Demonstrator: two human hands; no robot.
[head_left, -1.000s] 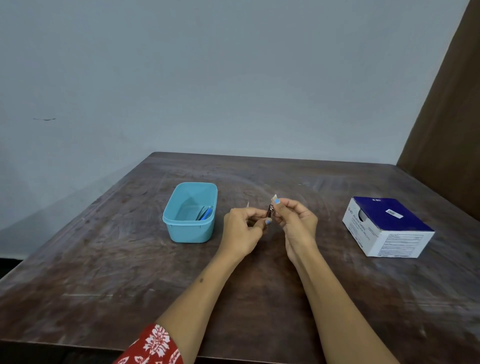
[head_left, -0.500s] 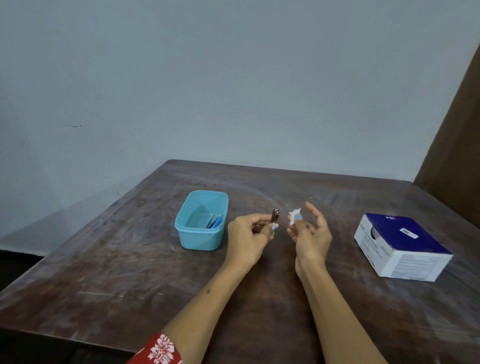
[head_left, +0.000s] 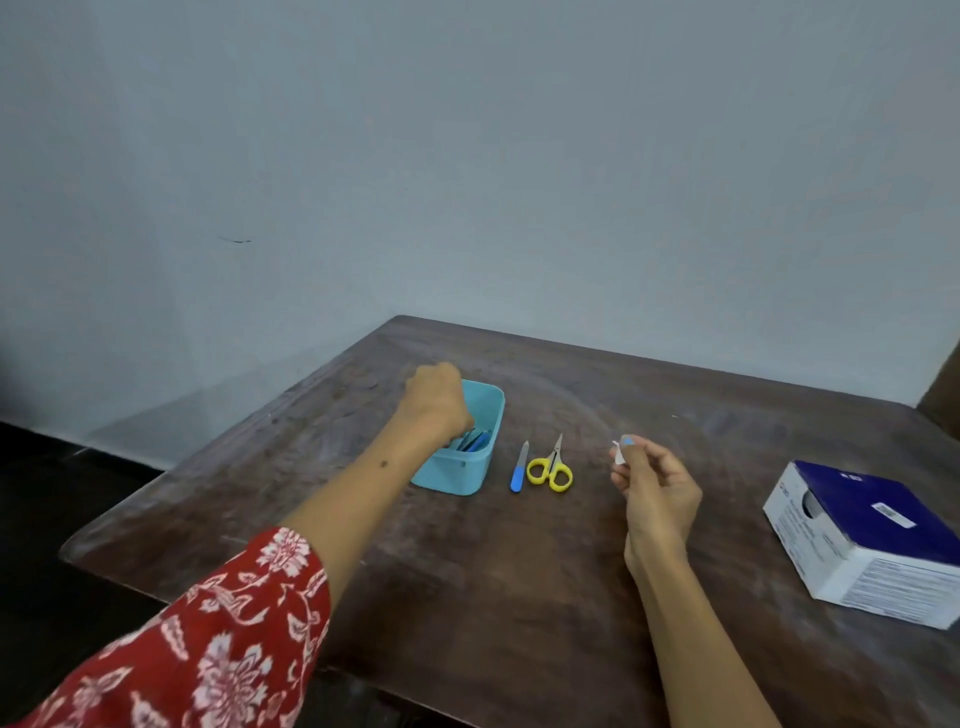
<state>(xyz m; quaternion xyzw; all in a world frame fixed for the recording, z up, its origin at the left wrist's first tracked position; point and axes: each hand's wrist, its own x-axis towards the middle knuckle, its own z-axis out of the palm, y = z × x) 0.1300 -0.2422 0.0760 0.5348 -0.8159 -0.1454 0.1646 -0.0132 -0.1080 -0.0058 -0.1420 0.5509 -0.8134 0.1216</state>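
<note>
My left hand (head_left: 434, 402) reaches into the light blue plastic tub (head_left: 470, 470), knuckles up. Its fingers curl down inside the tub and are hidden, so what they hold cannot be seen. Several blue tools (head_left: 477, 441) lie in the tub under that hand. My right hand (head_left: 657, 491) hovers over the table to the right and pinches a small white scrap (head_left: 619, 456) between thumb and fingertips. Between the tub and my right hand lie a blue-handled nail file (head_left: 519, 467) and yellow-handled scissors (head_left: 549, 470), side by side.
The dark wooden table (head_left: 519, 597) stands against a pale wall. A white and dark blue cardboard box (head_left: 872, 540) sits at the right edge. The table's left and near edges drop to a dark floor.
My hands have parted. The left one, which held a small metal tool, has swung left into the tub. The right one keeps the white scrap. The view has turned left, uncovering file and scissors.
</note>
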